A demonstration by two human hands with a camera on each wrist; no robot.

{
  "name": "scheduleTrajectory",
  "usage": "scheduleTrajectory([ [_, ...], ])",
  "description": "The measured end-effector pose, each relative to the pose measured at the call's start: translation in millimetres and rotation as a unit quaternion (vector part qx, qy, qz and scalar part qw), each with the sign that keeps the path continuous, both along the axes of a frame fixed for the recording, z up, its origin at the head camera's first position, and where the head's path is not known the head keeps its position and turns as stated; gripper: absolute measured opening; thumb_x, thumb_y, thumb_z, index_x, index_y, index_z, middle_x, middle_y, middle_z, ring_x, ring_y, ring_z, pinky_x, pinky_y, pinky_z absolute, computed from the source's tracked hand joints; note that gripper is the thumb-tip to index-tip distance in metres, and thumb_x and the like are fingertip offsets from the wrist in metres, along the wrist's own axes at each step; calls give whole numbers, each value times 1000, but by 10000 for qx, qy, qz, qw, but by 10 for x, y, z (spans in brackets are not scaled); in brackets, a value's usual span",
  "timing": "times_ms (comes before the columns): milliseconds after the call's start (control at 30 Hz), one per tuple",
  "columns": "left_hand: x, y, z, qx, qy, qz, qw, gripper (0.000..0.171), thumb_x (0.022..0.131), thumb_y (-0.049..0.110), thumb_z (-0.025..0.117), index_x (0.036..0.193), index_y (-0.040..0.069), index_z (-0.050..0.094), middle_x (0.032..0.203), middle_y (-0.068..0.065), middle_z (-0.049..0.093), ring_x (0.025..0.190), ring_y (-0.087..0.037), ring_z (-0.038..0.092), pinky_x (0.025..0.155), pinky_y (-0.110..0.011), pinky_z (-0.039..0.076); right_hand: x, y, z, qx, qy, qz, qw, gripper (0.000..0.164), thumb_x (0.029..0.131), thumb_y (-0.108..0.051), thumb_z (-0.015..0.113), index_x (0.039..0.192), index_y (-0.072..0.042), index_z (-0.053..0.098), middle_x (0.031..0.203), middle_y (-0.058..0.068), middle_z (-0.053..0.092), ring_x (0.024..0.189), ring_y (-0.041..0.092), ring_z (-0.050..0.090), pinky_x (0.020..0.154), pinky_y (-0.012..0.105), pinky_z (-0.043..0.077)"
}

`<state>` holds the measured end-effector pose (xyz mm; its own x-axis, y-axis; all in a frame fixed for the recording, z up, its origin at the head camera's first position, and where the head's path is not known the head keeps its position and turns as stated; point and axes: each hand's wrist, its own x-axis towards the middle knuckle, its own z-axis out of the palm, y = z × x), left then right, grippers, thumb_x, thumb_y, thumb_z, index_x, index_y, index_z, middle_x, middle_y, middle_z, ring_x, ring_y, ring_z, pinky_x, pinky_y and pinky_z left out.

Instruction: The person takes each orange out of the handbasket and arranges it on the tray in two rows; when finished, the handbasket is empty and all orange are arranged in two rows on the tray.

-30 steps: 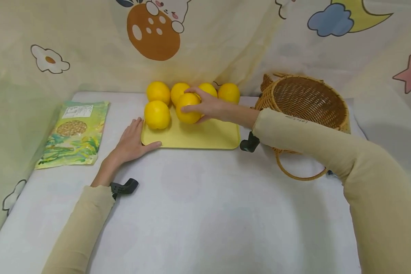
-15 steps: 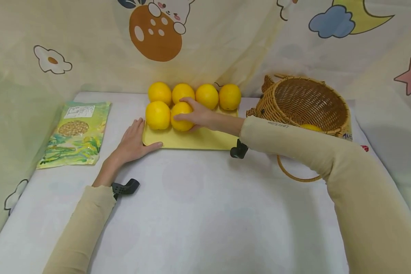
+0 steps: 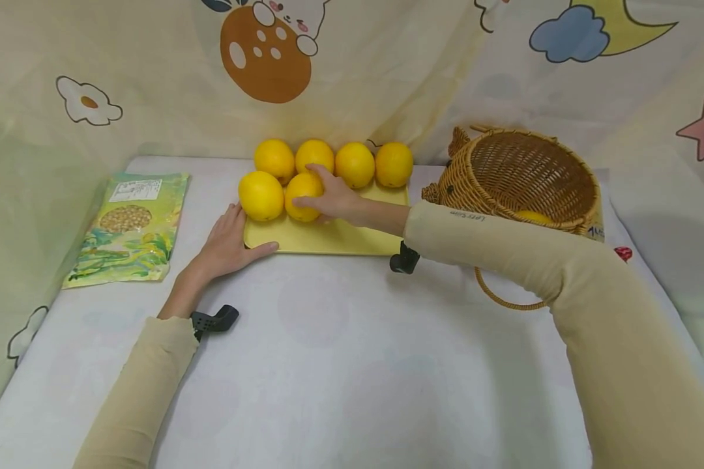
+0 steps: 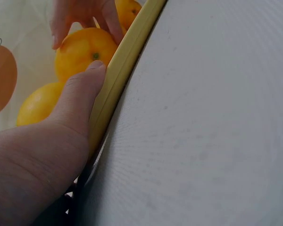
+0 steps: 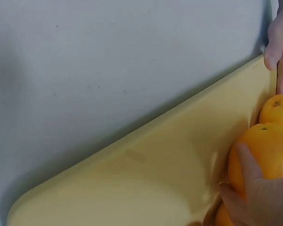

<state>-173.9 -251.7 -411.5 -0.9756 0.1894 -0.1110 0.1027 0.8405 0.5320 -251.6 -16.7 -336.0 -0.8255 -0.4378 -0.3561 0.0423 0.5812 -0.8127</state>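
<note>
In the head view, a yellow tray holds several oranges. Four in name only by rows: a back row includes a left orange and a right orange. My right hand grips an orange in the front row, thumb and fingers around its side, as the right wrist view also shows. Left of it, touching, sits another front orange. My left hand rests at the tray's front left corner, fingers straight along its left side, thumb along the front rim.
A wicker basket with an orange inside stands at the right, partly behind my right sleeve. Its rope handle hangs toward the front. A green packet lies at the left. A printed cloth hangs behind.
My right hand has moved left and toward the front with its orange, now set beside the front left orange, which has shifted slightly left. My left hand has stayed in place.
</note>
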Motion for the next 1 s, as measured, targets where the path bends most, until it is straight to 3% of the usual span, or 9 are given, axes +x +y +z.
scheduleTrajectory([
  [67, -2, 7, -5, 2, -16, 10, 10000, 108, 86, 62, 60, 157, 11, -3, 164, -16, -7, 151, -42, -4, 121, -60, 2, 5, 33, 42, 31, 86, 9, 10000, 85, 88, -38, 70, 154, -31, 17, 160, 14, 17, 122, 27, 53, 90, 39, 58],
  [133, 0, 15, -5, 6, -31, 2, 10000, 108, 86, 62, 60, 157, 11, -3, 164, -16, -7, 151, -41, -4, 121, -60, 2, 27, 105, 121, 276, 324, 119, 9990, 85, 89, -42, 67, 155, -30, 15, 162, 12, 16, 134, 27, 43, 101, 42, 51],
  [200, 4, 25, 1, 24, -41, -25, 10000, 109, 85, 62, 60, 157, 11, -4, 164, -17, -7, 151, -42, -4, 121, -60, 2, 48, 215, 243, 455, 793, 351, 9952, 85, 90, -43, 65, 155, -25, 14, 162, 11, 19, 142, 27, 34, 111, 43, 42],
  [300, 7, 26, 13, 27, -21, -46, 10000, 109, 85, 62, 60, 157, 10, -4, 164, -17, -7, 150, -43, -4, 121, -60, 3, 89, 437, 499, 320, 1514, 604, 9861, 77, 92, -36, 64, 153, -17, 22, 160, 11, 25, 146, 26, 29, 118, 42, 32],
  [333, 5, 25, 16, 28, -17, -48, 10000, 109, 85, 62, 61, 157, 10, -4, 164, -17, -7, 150, -43, -4, 121, -60, 3, 109, 530, 596, 220, 1659, 648, 9838, 73, 93, -34, 63, 152, -16, 25, 159, 10, 28, 144, 26, 33, 118, 41, 33],
  [400, -3, 11, 14, -8, -19, -32, 10000, 110, 85, 61, 61, 157, 10, -5, 164, -17, -8, 150, -43, -4, 121, -60, 3, 168, 731, 779, -206, 1733, 617, 9827, 63, 94, -28, 62, 148, -14, 32, 155, 8, 34, 141, 25, 38, 115, 40, 37],
  [533, -4, 6, 17, -27, -58, -31, 10000, 110, 85, 62, 60, 156, 9, -6, 164, -17, -10, 150, -43, -5, 121, -61, 2, 348, 1161, 1035, -592, 1517, 224, 9864, 52, 97, -29, 58, 144, -17, 40, 149, 4, 42, 135, 21, 46, 107, 38, 46],
  [767, 7, 1, 29, -24, -55, -6, 10000, 110, 85, 62, 60, 156, 9, -5, 163, -18, -9, 150, -44, -5, 121, -61, 2, 533, 1695, 1108, -1342, 1671, -351, 9761, 41, 97, -23, 58, 136, -12, 50, 135, 5, 53, 120, 16, 57, 88, 20, 55],
  [1000, -1, 16, 29, -22, -81, -1, 10000, 110, 85, 60, 61, 156, 9, -6, 164, -17, -8, 151, -42, -5, 121, -61, 2, 536, 1976, 1056, -2354, 1467, -607, 9588, 33, 95, -16, 62, 126, -8, 57, 123, 6, 58, 111, 17, 60, 85, 21, 56],
])
